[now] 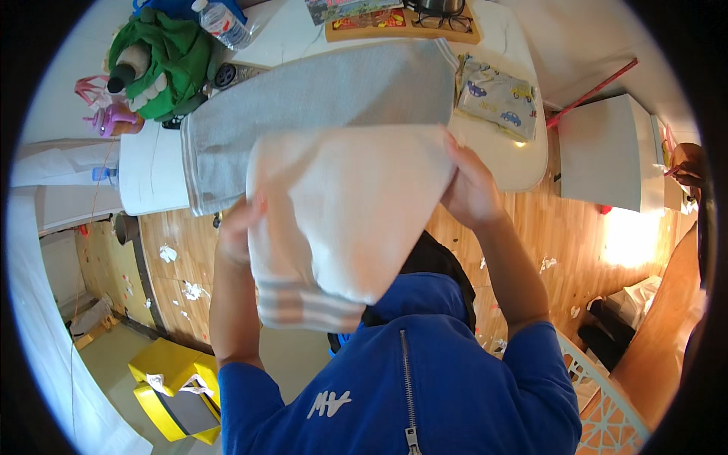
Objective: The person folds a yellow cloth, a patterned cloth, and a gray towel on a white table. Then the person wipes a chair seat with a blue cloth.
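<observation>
Between my hands hangs a cream cloth (341, 199) with grey stripes near its lower edge, raised in front of my chest. My right hand (473, 185) grips its upper right corner. At the cloth's left edge my left hand (243, 227) is blurred and holds that side, its fingers partly behind the fabric. Beyond the cloth, a grey cloth (318, 94) with striped ends lies spread across the white table (153, 170). A folded cloth printed with cars (497, 99) rests just right of the grey one.
Left on the table are a green plush item (176, 62), a water bottle (222, 24) and a purple cup (119, 120). Eyeglasses (443, 21) lie on a wooden tray (364, 33) at the back. Paper scraps (193, 291) litter the floor; a white cabinet (597, 153) stands right.
</observation>
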A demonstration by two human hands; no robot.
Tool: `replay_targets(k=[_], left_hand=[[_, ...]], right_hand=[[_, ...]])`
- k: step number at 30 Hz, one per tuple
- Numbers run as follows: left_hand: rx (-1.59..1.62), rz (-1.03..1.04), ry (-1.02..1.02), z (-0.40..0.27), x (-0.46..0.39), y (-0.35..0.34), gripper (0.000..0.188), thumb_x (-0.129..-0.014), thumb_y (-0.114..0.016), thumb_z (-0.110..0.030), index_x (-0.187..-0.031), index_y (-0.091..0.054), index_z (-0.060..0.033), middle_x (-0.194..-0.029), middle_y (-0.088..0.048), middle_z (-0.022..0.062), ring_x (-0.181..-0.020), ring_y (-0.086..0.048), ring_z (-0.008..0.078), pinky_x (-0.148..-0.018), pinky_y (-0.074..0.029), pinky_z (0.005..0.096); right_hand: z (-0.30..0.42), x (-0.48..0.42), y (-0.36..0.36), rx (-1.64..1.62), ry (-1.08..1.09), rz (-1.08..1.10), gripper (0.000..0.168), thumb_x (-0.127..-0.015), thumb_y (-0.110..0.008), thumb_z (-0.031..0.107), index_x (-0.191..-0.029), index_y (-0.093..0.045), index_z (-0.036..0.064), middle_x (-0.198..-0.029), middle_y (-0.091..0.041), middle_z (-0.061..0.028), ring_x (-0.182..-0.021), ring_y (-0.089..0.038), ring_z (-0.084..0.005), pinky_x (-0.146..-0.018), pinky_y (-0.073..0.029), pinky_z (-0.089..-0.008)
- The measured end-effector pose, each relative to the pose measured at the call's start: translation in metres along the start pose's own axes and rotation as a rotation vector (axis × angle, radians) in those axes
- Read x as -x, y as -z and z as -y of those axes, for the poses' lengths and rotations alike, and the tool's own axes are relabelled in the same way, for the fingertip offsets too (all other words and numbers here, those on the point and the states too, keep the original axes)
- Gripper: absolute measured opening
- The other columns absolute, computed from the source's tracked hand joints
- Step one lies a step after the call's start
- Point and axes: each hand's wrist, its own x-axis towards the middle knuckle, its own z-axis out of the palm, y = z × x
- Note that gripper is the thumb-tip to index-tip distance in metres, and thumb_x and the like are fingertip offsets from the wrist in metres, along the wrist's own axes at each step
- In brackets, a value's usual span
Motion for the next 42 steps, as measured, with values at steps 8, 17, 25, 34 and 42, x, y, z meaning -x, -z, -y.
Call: replay_targets(k=[8,17,25,34,42], left_hand=[[0.25,-0.031,0.029,-0.013,-0.193,-0.008,0.038,-0.093,-0.05,-0.033,-0.119,-0.053,-0.0064,-0.103,-0.063,0.0089,-0.092,-0.062,0.0208,-0.083,-0.05,0.0357],[-0.17,-0.444,0.2,0.028,-0.259,0.02,0.046,-0.09,-0.058,-0.024,-0.13,-0.039,-0.0097,-0.12,-0.054,0.0094,-0.107,-0.056,0.0244,-0.088,-0.049,0.0379],[0.065,-0.311,0.033,0.027,-0.251,0.009,0.044,-0.092,-0.054,-0.017,-0.132,-0.036,-0.0108,-0.122,-0.051,0.0088,-0.11,-0.053,0.0227,-0.088,-0.049,0.0373],[-0.311,-0.42,-0.02,0.061,-0.253,0.02,0.043,-0.096,-0.047,-0.027,-0.13,-0.035,-0.0038,-0.116,-0.055,0.0112,-0.105,-0.054,0.0202,-0.087,-0.046,0.0331],[-1.109,-0.637,-0.234,0.073,-0.257,0.01,0.049,-0.091,-0.054,-0.027,-0.128,-0.034,-0.0016,-0.084,-0.061,0.0273,-0.076,-0.058,0.048,-0.066,-0.047,0.0461]], right_hand=[[0.028,-0.162,0.059,0.12,-0.107,0.013,0.051,-0.089,-0.055,0.04,-0.132,-0.038,0.018,-0.117,-0.049,-0.009,-0.107,-0.053,-0.0256,-0.089,-0.046,-0.0432],[-0.003,-0.209,0.086,0.448,-0.204,-0.159,0.083,-0.083,-0.069,0.024,-0.142,-0.011,0.02,-0.126,-0.047,-0.0098,-0.11,-0.053,-0.0247,-0.082,-0.052,-0.0426],[0.001,-0.213,0.062,0.362,0.049,-0.204,0.069,-0.083,-0.068,0.014,-0.138,-0.028,0.01,-0.124,-0.05,-0.0108,-0.11,-0.053,-0.0217,-0.084,-0.049,-0.0298],[-0.043,-0.184,0.073,0.883,0.149,-0.36,0.054,-0.084,-0.063,0.027,-0.119,-0.038,-0.007,-0.102,-0.054,-0.0246,-0.095,-0.055,-0.0334,-0.082,-0.043,-0.0403],[-0.051,-0.167,0.067,1.267,0.131,-0.55,0.052,-0.085,-0.062,0.018,-0.126,-0.037,-0.002,-0.113,-0.048,-0.0267,-0.106,-0.047,-0.0369,-0.091,-0.04,-0.0416]])
